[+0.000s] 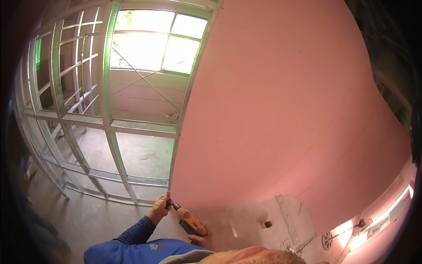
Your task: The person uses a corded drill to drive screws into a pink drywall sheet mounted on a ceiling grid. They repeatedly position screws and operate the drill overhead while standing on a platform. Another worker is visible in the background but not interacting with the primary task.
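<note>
An orange and black power drill (pixel 190 221) is gripped in my right hand (pixel 203 238), near my body at the lower middle of the head view. Its tip points up and left, toward the bottom corner of the pink wall board (pixel 263 105). My left hand (pixel 160 207) is raised at the drill's tip, close to where the board's edge meets the metal stud frame (pixel 132 179). The fingers there are pinched together; a small dark thing shows between them and the drill, too small to name.
Open metal studs and rails fill the left, with a bright window (pixel 154 39) and a thin cross brace behind them. A square hole (pixel 266 225) is in the concrete floor. A wheel-shaped object (pixel 327 240) stands at lower right. Another person's legs (pixel 41 224) show at far left.
</note>
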The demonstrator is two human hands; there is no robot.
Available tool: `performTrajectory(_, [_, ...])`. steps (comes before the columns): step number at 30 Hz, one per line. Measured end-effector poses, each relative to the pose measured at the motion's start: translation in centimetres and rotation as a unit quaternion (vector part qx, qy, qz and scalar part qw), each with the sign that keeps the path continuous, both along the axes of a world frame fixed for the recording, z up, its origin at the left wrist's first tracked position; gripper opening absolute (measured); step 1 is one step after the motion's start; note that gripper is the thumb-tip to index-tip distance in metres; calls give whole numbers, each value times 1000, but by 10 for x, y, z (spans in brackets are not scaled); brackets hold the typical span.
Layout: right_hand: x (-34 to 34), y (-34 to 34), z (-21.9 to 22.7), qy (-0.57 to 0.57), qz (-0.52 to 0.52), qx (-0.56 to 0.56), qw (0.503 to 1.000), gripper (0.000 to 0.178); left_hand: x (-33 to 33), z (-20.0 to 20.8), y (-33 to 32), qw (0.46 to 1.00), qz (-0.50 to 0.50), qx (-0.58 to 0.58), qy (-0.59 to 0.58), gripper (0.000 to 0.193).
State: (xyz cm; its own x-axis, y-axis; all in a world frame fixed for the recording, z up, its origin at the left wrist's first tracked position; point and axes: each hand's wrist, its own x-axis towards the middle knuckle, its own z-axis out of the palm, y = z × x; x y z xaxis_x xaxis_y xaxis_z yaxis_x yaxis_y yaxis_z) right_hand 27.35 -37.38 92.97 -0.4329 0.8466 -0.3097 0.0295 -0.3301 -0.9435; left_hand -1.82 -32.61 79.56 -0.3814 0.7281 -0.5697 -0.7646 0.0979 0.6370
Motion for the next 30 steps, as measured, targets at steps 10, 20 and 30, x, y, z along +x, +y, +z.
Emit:
performTrajectory(10, [43,66,-11,-2,55,83,995,81,33,11,33,1000,18,-10,-24,43])
performTrajectory(20, [71,113,-12,-27,166,119,979,77,49,-8,55,999,36,16,-35,38])
performTrajectory(30, [79,106,-2,-15,121,18,992,78,58,-5,48,996,89,23,-23,39])
